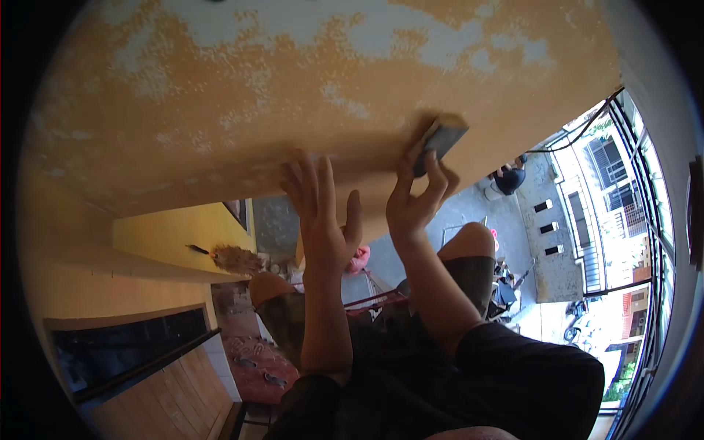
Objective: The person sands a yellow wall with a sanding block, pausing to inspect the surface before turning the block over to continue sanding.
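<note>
My right hand point(422, 194) grips a flat grey block point(442, 139) between thumb and fingers, its face close against the orange painted wall surface point(293, 95). That surface has pale, patchy areas where the paint looks worn. To the left, my left hand point(319, 209) is raised with its fingers spread, the fingertips at or near the same surface. Nothing shows in the left hand. Slight blur covers the block and the fingertips, so their exact contact cannot be made out.
Far below is a grey floor point(469, 209). A person point(510, 177) sits at the right, near a low wall point(546, 271) with slots. A feather duster point(236, 259) hangs at the left, above a red covered object point(257, 370). Dark cables point(587, 136) run at the right.
</note>
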`<move>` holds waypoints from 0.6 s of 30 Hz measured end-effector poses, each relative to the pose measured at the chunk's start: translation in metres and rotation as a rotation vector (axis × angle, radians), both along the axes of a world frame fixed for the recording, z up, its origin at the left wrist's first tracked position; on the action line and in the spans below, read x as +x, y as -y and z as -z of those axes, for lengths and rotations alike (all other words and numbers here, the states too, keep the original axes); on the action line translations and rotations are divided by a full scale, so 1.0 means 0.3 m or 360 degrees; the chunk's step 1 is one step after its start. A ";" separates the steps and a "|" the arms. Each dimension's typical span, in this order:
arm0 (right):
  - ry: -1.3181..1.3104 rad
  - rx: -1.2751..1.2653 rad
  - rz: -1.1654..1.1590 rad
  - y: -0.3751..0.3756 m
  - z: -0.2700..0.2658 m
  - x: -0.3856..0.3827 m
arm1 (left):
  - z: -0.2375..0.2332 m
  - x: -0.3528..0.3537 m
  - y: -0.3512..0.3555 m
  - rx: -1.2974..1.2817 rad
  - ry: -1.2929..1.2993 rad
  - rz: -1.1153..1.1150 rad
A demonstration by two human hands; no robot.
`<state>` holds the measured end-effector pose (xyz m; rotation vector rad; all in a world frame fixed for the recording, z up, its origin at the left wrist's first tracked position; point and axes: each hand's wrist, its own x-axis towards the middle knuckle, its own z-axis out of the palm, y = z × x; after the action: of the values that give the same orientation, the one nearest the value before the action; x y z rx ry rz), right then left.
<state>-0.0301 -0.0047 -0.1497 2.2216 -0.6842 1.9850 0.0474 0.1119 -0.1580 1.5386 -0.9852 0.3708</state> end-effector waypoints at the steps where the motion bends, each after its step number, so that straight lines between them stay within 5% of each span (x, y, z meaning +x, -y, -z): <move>1: 0.0021 0.0068 -0.0052 0.000 0.013 -0.004 | -0.002 0.009 0.002 -0.0026 0.0008 -0.0012; 4: 0.0043 -0.0204 0.0168 -0.010 -0.220 0.042 | 0.000 -0.003 -0.005 -0.0004 -0.0050 -0.0022; 5: 0.0095 -0.0019 0.0162 -0.026 -0.280 0.049 | -0.025 -0.003 -0.016 0.0073 -0.0011 -0.0058; 10: -0.0024 -0.0122 0.0066 0.005 -0.039 -0.003 | -0.021 0.008 -0.037 0.0051 0.0031 -0.0045; 13: 0.0094 -0.0142 0.0011 0.037 -0.052 0.019 | -0.028 0.029 -0.036 0.0021 0.0037 -0.0073; 16: 0.0158 -0.0109 0.0240 0.039 -0.286 0.041 | -0.007 -0.010 -0.051 0.0061 -0.0026 -0.0056; 18: 0.0086 -0.0111 0.0141 0.011 -0.207 0.038 | -0.005 0.014 -0.036 0.0037 0.0025 -0.0054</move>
<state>-0.0187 -0.0079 -0.0877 2.0688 -0.6949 2.0006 0.0517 0.1226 -0.1564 1.5773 -0.9797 0.3967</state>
